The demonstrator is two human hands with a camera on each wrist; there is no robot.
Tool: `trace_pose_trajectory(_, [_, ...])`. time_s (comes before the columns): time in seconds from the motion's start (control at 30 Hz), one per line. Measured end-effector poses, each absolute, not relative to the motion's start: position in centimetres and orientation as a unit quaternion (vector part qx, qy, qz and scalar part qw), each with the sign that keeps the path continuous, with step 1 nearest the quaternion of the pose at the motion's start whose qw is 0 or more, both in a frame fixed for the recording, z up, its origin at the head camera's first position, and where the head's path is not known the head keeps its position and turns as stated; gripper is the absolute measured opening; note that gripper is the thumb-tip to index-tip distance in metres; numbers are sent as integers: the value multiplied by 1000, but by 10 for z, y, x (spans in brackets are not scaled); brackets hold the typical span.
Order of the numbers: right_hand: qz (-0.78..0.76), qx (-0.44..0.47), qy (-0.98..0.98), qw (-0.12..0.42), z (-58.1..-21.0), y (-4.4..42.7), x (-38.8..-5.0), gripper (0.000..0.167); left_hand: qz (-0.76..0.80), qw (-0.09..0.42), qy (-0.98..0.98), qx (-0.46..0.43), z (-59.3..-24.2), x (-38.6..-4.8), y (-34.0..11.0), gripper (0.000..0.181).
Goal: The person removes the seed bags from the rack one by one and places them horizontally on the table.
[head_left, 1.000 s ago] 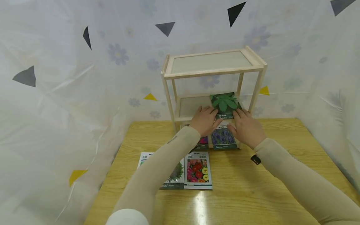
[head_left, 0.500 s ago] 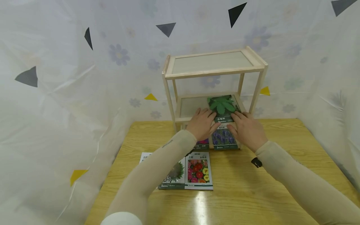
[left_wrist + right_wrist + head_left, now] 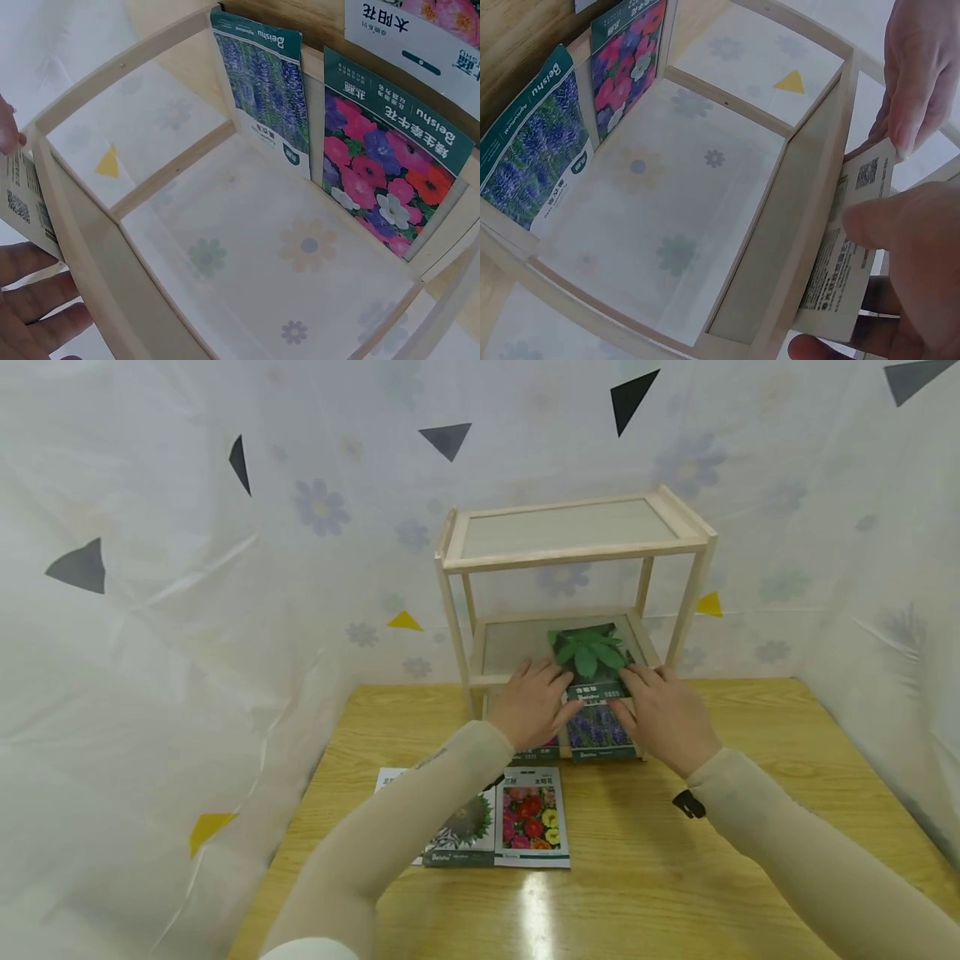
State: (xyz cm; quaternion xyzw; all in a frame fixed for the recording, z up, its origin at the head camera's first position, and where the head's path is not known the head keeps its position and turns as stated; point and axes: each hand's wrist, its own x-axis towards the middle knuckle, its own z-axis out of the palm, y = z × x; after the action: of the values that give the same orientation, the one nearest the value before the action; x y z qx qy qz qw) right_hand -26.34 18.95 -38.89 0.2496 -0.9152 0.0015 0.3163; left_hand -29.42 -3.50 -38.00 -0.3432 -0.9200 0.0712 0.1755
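Observation:
A seed packet with green leaves on its front (image 3: 591, 656) leans over the front rail of the middle shelf (image 3: 513, 643) of a small wooden rack. My left hand (image 3: 528, 703) grips its left side near the lower corner. On the opposite side my right hand (image 3: 670, 714) pinches it, thumb (image 3: 874, 221) against the printed back and fingers on the far side. The left wrist view catches only part of the left fingers (image 3: 45, 300) beside the packet's back (image 3: 28, 202). Below, a lavender packet (image 3: 600, 732) and a packet of pink and purple blooms (image 3: 386, 161) lean on the lower tier.
On the wooden table (image 3: 637, 893), a red and yellow flower packet (image 3: 531, 818) lies beside a spiky green plant packet (image 3: 468, 827), partly under my left forearm. The rack's top shelf (image 3: 570, 531) overhangs the middle one. A patterned sheet (image 3: 337, 593) stands behind.
Both hands have drawn the leaf packet a little towards me and to the left. Its lower edge now covers the top of the lavender packet, and it sits more tilted.

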Motion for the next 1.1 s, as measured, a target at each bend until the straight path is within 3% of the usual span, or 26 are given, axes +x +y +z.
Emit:
trace_pose_trajectory(0.4, [57, 248, -918, 303, -391, 188, -254, 53, 40, 221, -901, -370, -387, -276, -61, 57])
trace_pose_trajectory(0.7, [61, 268, -906, 321, -393, 185, -244, 55, -45, 223, -905, -359, -396, -261, -69, 54])
trace_pose_trajectory(0.8, [63, 276, -900, 331, -393, 186, -243, 61, -66, 236, -902, -355, -399, -258, -69, 52])
trace_pose_trajectory(0.97, [53, 286, -887, 358, -395, 184, -242, 87, -78, 250, -899, -352, -403, -256, -69, 53])
trace_pose_trajectory(1.1, [48, 289, -883, 366, -398, 184, -240, 87, -86, 255, -898, -347, -407, -255, -70, 53])
